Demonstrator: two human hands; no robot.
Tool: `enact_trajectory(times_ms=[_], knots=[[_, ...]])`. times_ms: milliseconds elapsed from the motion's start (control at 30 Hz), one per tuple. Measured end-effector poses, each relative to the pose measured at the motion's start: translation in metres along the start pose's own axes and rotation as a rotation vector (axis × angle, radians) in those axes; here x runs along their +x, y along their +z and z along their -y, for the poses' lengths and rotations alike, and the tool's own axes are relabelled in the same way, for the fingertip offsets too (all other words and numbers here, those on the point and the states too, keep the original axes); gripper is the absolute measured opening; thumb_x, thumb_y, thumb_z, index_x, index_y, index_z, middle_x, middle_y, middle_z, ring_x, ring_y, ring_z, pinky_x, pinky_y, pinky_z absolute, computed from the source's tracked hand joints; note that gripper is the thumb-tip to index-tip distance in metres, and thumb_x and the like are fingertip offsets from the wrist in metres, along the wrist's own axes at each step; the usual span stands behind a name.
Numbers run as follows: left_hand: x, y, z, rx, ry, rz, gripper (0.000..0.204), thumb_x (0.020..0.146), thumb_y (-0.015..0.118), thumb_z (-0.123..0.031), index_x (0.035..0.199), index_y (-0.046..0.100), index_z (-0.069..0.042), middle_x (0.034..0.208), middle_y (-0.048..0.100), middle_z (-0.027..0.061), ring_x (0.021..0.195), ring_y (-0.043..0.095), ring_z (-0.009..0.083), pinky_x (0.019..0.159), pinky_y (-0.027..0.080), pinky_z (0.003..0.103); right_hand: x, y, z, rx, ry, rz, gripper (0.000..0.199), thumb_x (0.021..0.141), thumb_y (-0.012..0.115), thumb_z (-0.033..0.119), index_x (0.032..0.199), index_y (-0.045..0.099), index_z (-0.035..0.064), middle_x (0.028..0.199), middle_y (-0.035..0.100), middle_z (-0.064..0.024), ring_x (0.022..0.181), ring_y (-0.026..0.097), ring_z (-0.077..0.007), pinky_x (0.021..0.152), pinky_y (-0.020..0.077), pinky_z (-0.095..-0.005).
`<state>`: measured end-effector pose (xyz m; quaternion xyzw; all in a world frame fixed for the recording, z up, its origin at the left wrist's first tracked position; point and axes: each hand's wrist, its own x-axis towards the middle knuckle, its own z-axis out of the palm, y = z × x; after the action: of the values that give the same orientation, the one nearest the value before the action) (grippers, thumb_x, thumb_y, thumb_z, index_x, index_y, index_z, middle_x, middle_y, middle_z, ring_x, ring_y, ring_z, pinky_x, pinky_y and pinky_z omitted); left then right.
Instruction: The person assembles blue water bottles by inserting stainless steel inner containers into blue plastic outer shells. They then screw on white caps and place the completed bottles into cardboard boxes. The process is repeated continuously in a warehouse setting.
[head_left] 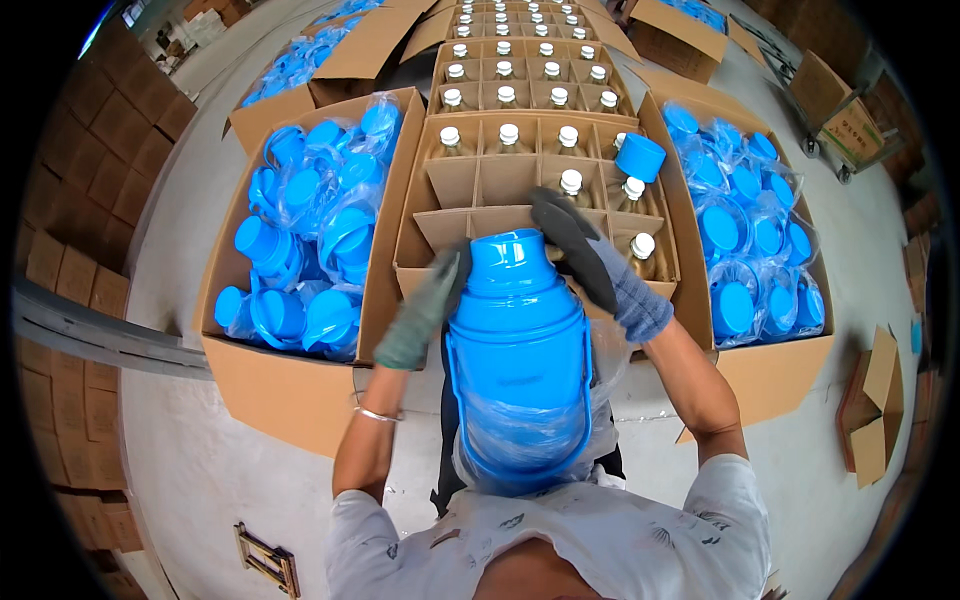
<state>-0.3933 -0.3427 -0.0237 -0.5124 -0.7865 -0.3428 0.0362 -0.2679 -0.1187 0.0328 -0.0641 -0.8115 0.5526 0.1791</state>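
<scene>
A large blue thermos casing (520,345) with a carry handle stands tilted against my body, its open neck facing away from me. Clear plastic wrap clings around its lower part. My left hand (427,308), in a greenish glove, is at the left side of the neck; it is motion-smeared and its fingers are hard to make out. On the right, my right hand (590,255), in a grey and black glove, is beside the neck with fingers stretched out. Just beyond stands a divided carton (455,225) of glass bottles with white caps (570,182). A blue cup-shaped lid (640,158) rests on its right side.
Open cartons of bagged blue thermos parts flank me, the left one (285,395) and the right one (775,365). More divided cartons (520,110) of bottles extend away. Stacked boxes (75,410) line the left. A trolley (845,130) stands far right, an open small carton (870,410) nearer.
</scene>
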Motion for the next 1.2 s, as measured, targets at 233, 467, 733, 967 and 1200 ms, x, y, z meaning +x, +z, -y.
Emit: enact_trajectory(times_ms=[233,467,733,967,1200], knots=[[0.035,-0.058,-0.102,-0.212,-0.309,0.15,0.032,0.088,0.062,-0.023,0.11,0.063,-0.001,0.086,0.068,0.0121,0.085,0.066,0.0199,0.077,0.053,0.033,0.021,0.026,-0.09,0.527,-0.079,0.101,0.048,0.088,0.06,0.023,0.13,0.044,0.0065,0.118,0.057,-0.0101,0.108,0.055,-0.0192,0.09,0.0479,-0.0315],[-0.016,0.002,-0.03,0.014,0.069,0.034,0.041,0.093,0.052,-0.026,0.125,0.051,0.001,0.103,0.062,0.0209,0.096,0.062,0.0312,0.087,0.048,0.038,0.006,0.019,0.011,0.1,0.027,0.087,0.061,0.088,0.059,0.036,0.138,0.036,0.0078,0.129,0.048,-0.013,0.12,0.047,-0.0194,0.097,0.0406,-0.0312],[-0.015,-0.027,-0.027,-0.263,-0.372,0.068,0.044,0.09,0.055,-0.009,0.132,0.045,-0.002,0.126,0.054,0.0146,0.105,0.059,0.0244,0.089,0.047,0.035,0.026,-0.006,-0.02,0.384,0.395,0.318,0.054,0.091,0.058,0.028,0.135,0.039,0.003,0.124,0.05,-0.0125,0.116,0.049,-0.0197,0.097,0.0423,-0.0309],[0.002,-0.04,-0.071,-0.443,-0.276,0.25,0.076,0.08,0.063,-0.006,0.144,0.022,-0.002,0.148,0.023,0.0212,0.136,0.026,0.0349,0.11,0.025,0.045,0.033,0.018,-0.047,0.962,0.185,0.431,0.069,0.085,0.063,0.039,0.137,0.036,0.0034,0.13,0.048,-0.0163,0.118,0.049,-0.0233,0.1,0.0406,-0.0323],[-0.002,-0.019,-0.021,-0.846,-0.504,0.157,0.099,0.067,0.077,-0.021,0.145,0.018,-0.004,0.144,0.028,0.0216,0.132,0.032,0.0354,0.106,0.031,0.043,0.039,0.019,-0.001,0.368,0.343,0.368,0.073,0.082,0.069,0.033,0.14,0.032,0.006,0.126,0.052,-0.0141,0.116,0.049,-0.0219,0.097,0.0428,-0.035]])
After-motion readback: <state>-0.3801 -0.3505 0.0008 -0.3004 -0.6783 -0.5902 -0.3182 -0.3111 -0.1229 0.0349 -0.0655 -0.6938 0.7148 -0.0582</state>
